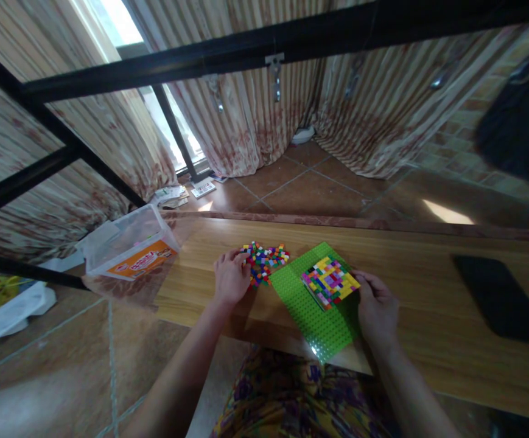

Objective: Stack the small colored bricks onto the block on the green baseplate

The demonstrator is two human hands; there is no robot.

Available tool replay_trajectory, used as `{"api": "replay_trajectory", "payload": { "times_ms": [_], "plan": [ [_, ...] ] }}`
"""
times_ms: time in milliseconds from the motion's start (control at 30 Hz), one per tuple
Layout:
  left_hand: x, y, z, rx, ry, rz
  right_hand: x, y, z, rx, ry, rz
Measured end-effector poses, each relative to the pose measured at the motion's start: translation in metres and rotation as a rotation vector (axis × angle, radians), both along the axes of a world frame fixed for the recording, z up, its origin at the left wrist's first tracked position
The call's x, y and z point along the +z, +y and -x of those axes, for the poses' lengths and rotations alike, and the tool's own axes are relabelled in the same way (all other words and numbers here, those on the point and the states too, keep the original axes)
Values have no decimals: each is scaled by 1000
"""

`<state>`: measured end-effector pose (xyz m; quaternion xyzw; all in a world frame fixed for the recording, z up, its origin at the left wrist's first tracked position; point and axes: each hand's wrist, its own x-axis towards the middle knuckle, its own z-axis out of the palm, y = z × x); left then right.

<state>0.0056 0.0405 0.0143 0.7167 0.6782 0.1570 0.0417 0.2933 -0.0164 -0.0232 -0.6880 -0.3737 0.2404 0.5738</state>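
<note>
A heap of small multicoloured toy bricks [264, 263] lies loose on the wooden bench. At the heap's left edge is my left hand [233, 277], its fingers slightly bent and apart over the bricks; I see nothing held in them. A green studded baseplate [296, 304] lies at an angle to the right of the heap. Above it, tilted, is a colourful block of toy bricks [330, 281], mostly yellow, pink and purple on top. My right hand [377, 304] grips that block by its right corner, thumb on top. The fingers underneath are hidden.
On the left stands a clear plastic box [131, 243] with an orange label. A dark flat rectangular thing [504, 298] lies on the bench [423, 286] at right. A black metal rail [237, 52] with hooks crosses above. Papers [170, 196] lie on the tiled floor near the curtains.
</note>
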Motion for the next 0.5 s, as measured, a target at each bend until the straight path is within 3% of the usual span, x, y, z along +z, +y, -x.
{"api": "replay_trajectory", "payload": {
  "times_ms": [333,500],
  "plan": [
    [3,11,-2,13,-6,89,0,0,0,9,5,-12],
    [8,12,-6,24,-69,53,0,1,0,11,-5,-7]
  ]
}}
